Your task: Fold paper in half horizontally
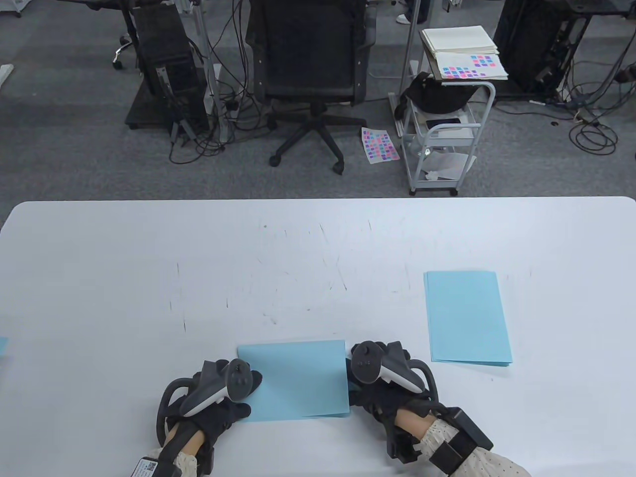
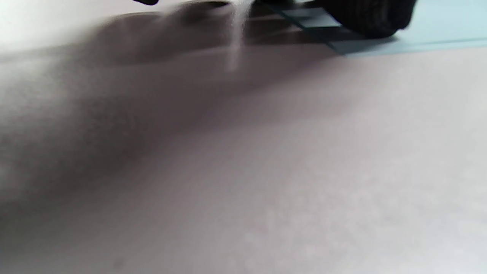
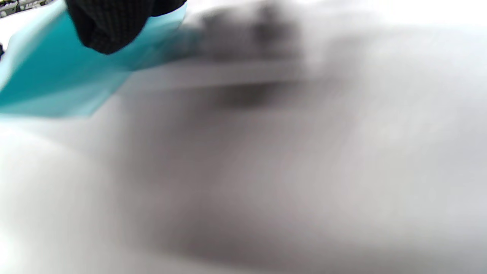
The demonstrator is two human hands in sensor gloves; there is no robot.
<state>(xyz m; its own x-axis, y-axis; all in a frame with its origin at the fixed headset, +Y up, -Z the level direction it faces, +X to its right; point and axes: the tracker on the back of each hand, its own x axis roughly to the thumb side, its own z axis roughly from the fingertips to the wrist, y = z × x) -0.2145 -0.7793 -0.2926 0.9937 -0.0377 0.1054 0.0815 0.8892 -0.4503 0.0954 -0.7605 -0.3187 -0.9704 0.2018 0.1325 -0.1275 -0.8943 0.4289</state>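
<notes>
Paper [image 1: 298, 380], seemingly folded, lies pressed under left hand [image 1: 226, 392] and right hand [image 1: 377, 382], grip unclear.

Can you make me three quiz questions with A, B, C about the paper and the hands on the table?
1. Where is the stack of blue sheets?
A. to the right of the hands
B. under the left hand
C. on the floor

2. What colour is the folded paper?
A. pink
B. light blue
C. yellow

3. What are the hands doing?
A. both lifted high
B. one at each side of the folded paper
C. holding the stack

Answers:
1 A, it lies apart on the table.
2 B, blue in every view.
3 B, left hand and right hand flank it.
</notes>
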